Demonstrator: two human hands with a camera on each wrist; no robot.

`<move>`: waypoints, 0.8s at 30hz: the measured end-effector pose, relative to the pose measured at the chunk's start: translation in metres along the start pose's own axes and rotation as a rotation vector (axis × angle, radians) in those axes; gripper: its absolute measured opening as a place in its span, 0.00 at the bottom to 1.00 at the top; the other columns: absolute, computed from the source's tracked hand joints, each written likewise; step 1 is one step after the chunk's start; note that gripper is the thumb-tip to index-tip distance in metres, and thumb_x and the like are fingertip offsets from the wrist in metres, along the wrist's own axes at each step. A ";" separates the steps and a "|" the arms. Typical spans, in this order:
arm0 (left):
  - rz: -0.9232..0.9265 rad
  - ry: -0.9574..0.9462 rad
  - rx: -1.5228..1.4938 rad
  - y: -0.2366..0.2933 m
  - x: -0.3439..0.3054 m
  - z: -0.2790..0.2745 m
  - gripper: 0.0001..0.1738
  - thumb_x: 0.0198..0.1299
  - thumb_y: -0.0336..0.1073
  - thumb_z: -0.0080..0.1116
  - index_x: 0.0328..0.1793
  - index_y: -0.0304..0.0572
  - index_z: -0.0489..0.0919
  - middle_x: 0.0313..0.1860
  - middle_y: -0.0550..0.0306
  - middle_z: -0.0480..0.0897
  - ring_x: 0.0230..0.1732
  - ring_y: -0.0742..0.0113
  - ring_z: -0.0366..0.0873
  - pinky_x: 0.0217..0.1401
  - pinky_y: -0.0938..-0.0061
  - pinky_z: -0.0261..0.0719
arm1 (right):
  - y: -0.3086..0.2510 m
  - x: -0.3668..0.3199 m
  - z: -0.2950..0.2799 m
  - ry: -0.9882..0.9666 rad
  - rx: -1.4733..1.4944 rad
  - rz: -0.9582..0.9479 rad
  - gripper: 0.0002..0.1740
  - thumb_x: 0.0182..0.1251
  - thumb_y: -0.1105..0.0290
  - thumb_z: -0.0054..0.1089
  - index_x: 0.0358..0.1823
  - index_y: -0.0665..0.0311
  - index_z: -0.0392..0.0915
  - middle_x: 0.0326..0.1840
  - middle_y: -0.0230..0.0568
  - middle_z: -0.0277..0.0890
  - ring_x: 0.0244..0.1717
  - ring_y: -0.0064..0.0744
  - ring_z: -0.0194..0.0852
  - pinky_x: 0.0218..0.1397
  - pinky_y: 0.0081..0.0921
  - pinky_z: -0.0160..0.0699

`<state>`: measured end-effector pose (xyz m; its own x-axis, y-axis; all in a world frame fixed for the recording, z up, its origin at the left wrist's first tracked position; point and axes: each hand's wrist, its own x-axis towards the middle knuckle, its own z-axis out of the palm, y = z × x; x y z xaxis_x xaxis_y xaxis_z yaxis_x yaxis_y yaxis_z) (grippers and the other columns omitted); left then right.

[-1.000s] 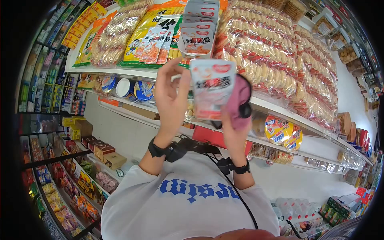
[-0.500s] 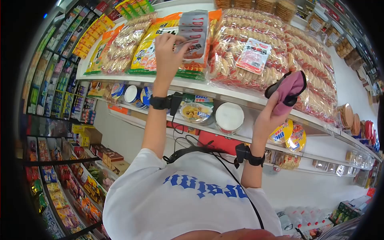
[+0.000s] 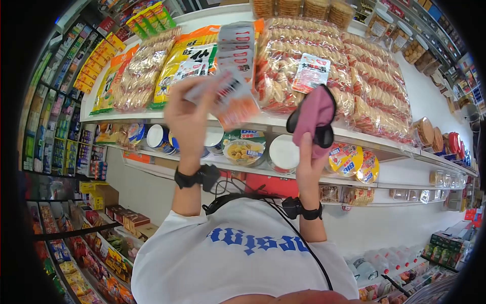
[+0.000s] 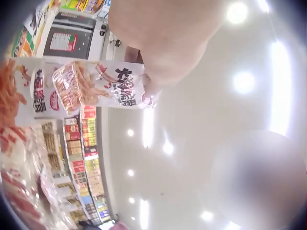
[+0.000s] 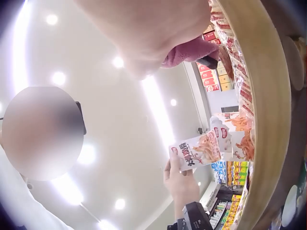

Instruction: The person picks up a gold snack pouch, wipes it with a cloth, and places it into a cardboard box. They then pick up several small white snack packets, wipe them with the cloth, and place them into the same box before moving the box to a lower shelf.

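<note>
My left hand [image 3: 186,114] pinches a white and orange snack packet [image 3: 234,100], blurred in the head view, over the shelf's front edge. In the left wrist view, the same packet [image 4: 100,86] shows pictured food and black characters. Behind it a row of similar packets [image 3: 236,48] stands on a yellow bag [image 3: 178,66]. My right hand [image 3: 309,164] grips a folded pink cloth [image 3: 316,114] with black edges. Just beyond the cloth, another snack packet [image 3: 312,72] lies on bagged round crackers [image 3: 283,55].
Below the top shelf [image 3: 354,138], a lower one holds tubs and a green noodle bowl [image 3: 244,148]. Clear jars [image 3: 402,34] line the far right. Snack racks [image 3: 91,243] fill the left side, and plastic bottles [image 3: 390,258] stand low at the right.
One packet was first held up by my right hand, then lay on the crackers. My left hand reached to the row and has come back with another packet. The pink cloth has shifted left.
</note>
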<state>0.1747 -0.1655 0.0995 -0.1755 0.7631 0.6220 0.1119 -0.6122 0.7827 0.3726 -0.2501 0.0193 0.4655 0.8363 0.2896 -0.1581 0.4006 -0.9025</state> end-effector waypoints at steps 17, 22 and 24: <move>-0.124 -0.148 -0.263 -0.013 -0.052 -0.108 0.42 0.66 0.36 0.63 0.81 0.33 0.54 0.79 0.44 0.59 0.80 0.55 0.55 0.80 0.63 0.53 | -0.003 -0.066 0.148 -0.466 -0.608 -0.055 0.23 0.55 0.82 0.57 0.56 0.74 0.74 0.54 0.59 0.78 0.56 0.49 0.80 0.60 0.35 0.75; -0.518 -0.194 -0.939 -0.019 -0.041 -0.149 0.40 0.77 0.53 0.42 0.83 0.31 0.50 0.78 0.39 0.63 0.79 0.56 0.60 0.79 0.66 0.57 | 0.009 -0.099 0.196 -0.800 -0.621 -0.403 0.44 0.46 0.81 0.57 0.74 0.67 0.66 0.82 0.60 0.50 0.82 0.62 0.44 0.82 0.50 0.44; -0.658 -0.161 -1.153 -0.023 -0.029 -0.167 0.39 0.78 0.58 0.32 0.81 0.31 0.54 0.75 0.38 0.67 0.74 0.54 0.68 0.73 0.64 0.68 | 0.010 -0.105 0.204 -0.914 -0.845 -0.501 0.44 0.46 0.79 0.59 0.74 0.67 0.67 0.81 0.59 0.52 0.82 0.60 0.47 0.81 0.51 0.45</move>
<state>0.0142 -0.2081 0.0604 0.2480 0.9485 0.1970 -0.8465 0.1133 0.5201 0.1446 -0.2577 0.0451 -0.4829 0.7494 0.4531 0.5935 0.6605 -0.4599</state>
